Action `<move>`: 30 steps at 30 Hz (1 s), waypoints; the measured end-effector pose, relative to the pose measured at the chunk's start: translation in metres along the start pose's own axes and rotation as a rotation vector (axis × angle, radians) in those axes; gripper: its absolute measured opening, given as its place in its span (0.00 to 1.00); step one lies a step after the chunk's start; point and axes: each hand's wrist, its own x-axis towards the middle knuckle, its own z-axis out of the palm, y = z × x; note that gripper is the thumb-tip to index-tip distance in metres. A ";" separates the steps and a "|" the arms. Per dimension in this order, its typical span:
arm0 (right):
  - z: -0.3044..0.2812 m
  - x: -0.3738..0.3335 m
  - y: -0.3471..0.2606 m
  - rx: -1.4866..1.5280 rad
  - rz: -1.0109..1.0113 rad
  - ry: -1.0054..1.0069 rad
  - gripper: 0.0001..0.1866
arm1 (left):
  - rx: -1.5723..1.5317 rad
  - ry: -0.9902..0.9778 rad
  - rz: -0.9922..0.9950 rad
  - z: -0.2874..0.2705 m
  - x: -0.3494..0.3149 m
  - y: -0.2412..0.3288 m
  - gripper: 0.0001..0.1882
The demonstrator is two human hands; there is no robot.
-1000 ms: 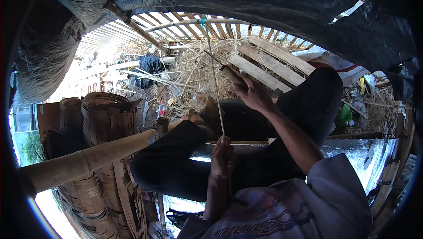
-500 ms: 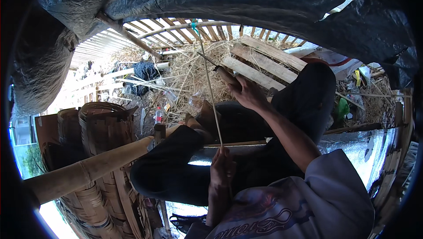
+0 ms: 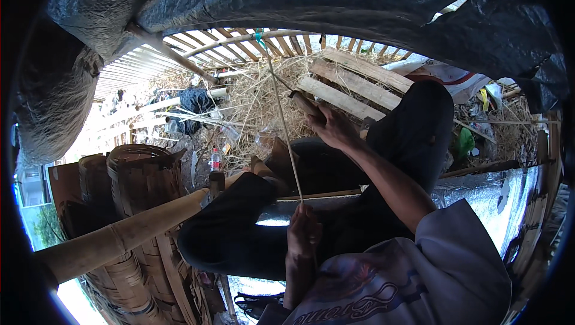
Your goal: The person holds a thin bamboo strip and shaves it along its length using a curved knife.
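Note:
My left hand (image 3: 302, 229), low in front of my body, is closed around the near end of a thin, pale bamboo strip (image 3: 286, 136). The strip runs away from me, with its far part near a green tie (image 3: 259, 38) on a curved bamboo pole. My right hand (image 3: 332, 126) grips the thick wooden handle of a knife (image 3: 305, 103). Its narrow, dark blade points up and left, and its tip meets or crosses the strip; whether they touch I cannot tell.
Rolled woven bamboo panels (image 3: 144, 175) and a thick bamboo pole (image 3: 120, 235) stand at the left. Wooden planks (image 3: 344, 100) lie on straw beyond my right hand. A plastic bottle (image 3: 215, 160) is past my left knee. A dark tarp (image 3: 299, 1) hangs overhead.
The knife and my right hand have shifted slightly left, and the blade tip now sits at the strip's far part. My left hand keeps its hold, nearly still. The whole view has shifted slightly.

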 end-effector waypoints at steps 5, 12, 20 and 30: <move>-0.015 0.022 0.005 0.117 0.138 0.030 0.22 | 0.018 -0.016 -0.047 -0.005 -0.009 -0.012 0.09; 0.013 0.001 0.018 0.057 -0.002 0.005 0.21 | 0.016 0.047 0.088 0.005 0.004 0.006 0.11; 0.014 -0.015 0.007 0.090 -0.034 -0.073 0.21 | 0.110 0.095 0.192 0.020 0.014 0.023 0.10; 0.023 -0.043 -0.020 0.110 -0.197 -0.325 0.24 | 0.351 0.269 0.492 0.024 0.030 0.065 0.08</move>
